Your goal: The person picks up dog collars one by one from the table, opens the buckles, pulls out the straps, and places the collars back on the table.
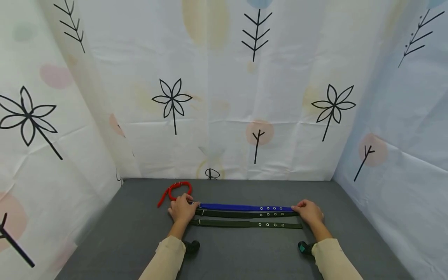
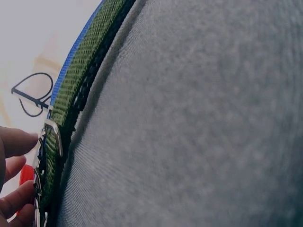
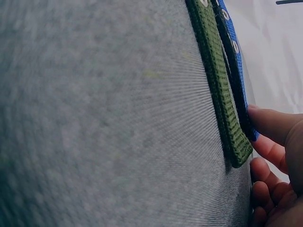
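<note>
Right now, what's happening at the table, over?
Left fingers hold blue strap at one end, right fingers pinch the other. Strap straight, beyond two darker straps. Red looped strap beyond left fingers; nothing seen lying across the blue one.

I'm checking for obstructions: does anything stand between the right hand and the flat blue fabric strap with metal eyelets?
Nothing visible does: the right hand pinches the blue strap by its end. The dark woven strap lies alongside, nearer the person.

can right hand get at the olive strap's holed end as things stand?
Likely yes: the right hand is close by and nothing covers that end of the olive strap. It would probably have to release the blue strap it pinches first.
</note>
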A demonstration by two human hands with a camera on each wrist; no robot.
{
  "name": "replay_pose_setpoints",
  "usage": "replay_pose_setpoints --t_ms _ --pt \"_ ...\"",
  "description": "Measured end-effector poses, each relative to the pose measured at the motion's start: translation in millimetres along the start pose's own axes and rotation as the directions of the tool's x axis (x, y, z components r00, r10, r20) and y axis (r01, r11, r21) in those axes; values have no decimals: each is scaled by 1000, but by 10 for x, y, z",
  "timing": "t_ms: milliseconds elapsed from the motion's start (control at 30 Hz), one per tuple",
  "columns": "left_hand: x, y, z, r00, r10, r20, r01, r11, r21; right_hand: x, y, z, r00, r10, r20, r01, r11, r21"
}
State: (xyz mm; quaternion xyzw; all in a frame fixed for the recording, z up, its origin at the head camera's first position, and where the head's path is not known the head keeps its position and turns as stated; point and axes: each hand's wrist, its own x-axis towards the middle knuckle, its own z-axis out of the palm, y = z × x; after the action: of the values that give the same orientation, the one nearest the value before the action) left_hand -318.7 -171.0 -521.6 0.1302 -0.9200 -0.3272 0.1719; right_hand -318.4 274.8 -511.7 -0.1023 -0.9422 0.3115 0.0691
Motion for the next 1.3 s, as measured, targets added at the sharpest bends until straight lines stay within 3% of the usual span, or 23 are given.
replay_pose_setpoints --t_ms 767,900,1033,1167,1300 --pt "-50 38 19 1000 15 -7 -15 1000 1 -4 41 18 1000 -12 -6 12 1000 16" --pt "-26 -6 19 998 22 -64 -24 999 -31 -7 54 29 1000 -11 -10 12 1000 15" --pt "30 -69 12 986 35 -163 -46 997 -63 -11 60 32 1000 -12 -16 12 1000 15" --pt "81 -126 10 963 42 -267 -78 989 -127 -8 56 30 1000 -7 -22 8 1000 13" --pt "120 -168 -7 929 24 -369 -92 982 -168 -1 49 32 1000 -8 -24 8 1000 10"
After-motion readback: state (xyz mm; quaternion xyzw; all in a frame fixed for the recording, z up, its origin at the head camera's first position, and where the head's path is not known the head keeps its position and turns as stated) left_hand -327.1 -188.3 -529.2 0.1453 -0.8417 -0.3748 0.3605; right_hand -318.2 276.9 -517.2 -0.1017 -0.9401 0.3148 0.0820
